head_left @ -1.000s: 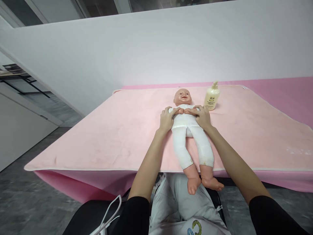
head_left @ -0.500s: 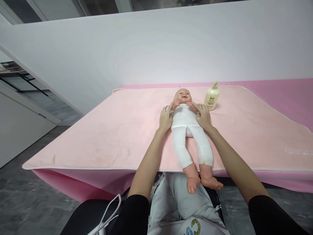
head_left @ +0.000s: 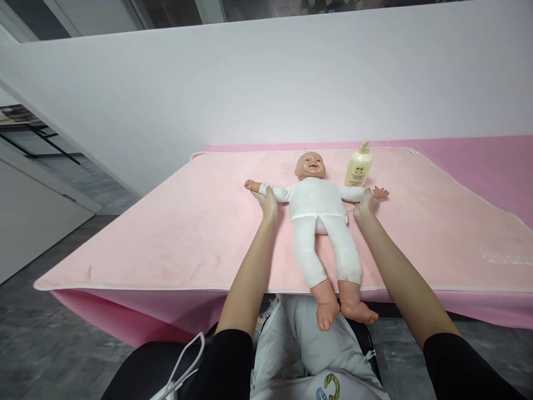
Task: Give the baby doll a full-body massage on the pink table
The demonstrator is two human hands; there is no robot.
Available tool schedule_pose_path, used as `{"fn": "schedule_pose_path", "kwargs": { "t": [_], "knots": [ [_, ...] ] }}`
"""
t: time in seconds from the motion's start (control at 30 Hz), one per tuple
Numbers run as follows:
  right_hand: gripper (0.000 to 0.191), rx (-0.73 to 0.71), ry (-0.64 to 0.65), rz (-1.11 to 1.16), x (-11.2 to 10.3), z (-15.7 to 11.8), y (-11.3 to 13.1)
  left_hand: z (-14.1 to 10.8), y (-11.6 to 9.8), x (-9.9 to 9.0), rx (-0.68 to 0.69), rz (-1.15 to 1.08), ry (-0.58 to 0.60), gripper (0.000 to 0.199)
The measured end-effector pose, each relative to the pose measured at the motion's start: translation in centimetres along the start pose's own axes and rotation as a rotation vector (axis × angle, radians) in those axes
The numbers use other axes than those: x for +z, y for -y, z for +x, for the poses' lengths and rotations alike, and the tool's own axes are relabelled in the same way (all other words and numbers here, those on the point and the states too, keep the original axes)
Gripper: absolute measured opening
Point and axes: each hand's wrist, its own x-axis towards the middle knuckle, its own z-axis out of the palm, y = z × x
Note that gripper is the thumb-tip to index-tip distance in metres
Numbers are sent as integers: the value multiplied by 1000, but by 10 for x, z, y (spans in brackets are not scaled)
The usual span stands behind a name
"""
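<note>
A baby doll [head_left: 318,197] with a white cloth body lies face up on a pale pink blanket [head_left: 175,233], its bare feet past the front edge. Its two arms are stretched out sideways. My left hand [head_left: 267,203] is closed around the doll's arm near the wrist, on the left side of the view, with the thumb on top. On the other side, my right hand [head_left: 366,204] grips the other arm close to its wrist; most of those fingers are hidden under it. Just behind that arm stands a pale yellow pump bottle [head_left: 358,166].
A darker pink cover [head_left: 478,161] lies under the blanket and hangs at the front. Behind the table rises a white wall [head_left: 266,83]. My lap in light trousers is below the edge, beside a white cable [head_left: 187,366] at lower left.
Both doll arms have gone from folded on its chest to spread out wide. My hands have moved apart with them, left hand leftward and right hand rightward.
</note>
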Motion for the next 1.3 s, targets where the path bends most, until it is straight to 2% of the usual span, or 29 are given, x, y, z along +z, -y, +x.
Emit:
{"fn": "schedule_pose_path", "kwargs": {
  "t": [0.13,0.27,0.33,0.43,0.5,0.57,0.8,0.93,1.13,1.3],
  "knots": [
    [55,-57,0,52,0,-1,4,-6,-7,-1,-14,84,3,79],
    [63,-302,104,13,-1,-12,14,-13,-13,-1,86,238,159,80],
    [65,-459,205,-72,-2,-20,17,-18,-17,0,210,336,287,74],
    [65,-728,431,-254,-2,-35,19,-27,-24,4,409,626,471,61],
    [61,-890,583,-411,-3,-42,20,-32,-28,6,477,799,516,59],
    [61,-977,651,-538,-3,-46,20,-34,-32,8,502,872,520,62],
    [59,-1073,602,-721,-4,-47,20,-35,-36,6,572,1009,564,61],
    [60,-1059,597,-776,-4,-48,22,-36,-37,6,596,1044,573,58],
    [59,-1003,608,-786,-3,-49,24,-37,-37,6,557,1012,541,58],
    [64,-1006,568,-703,-4,-48,22,-36,-38,5,489,956,533,60]
  ]
}}
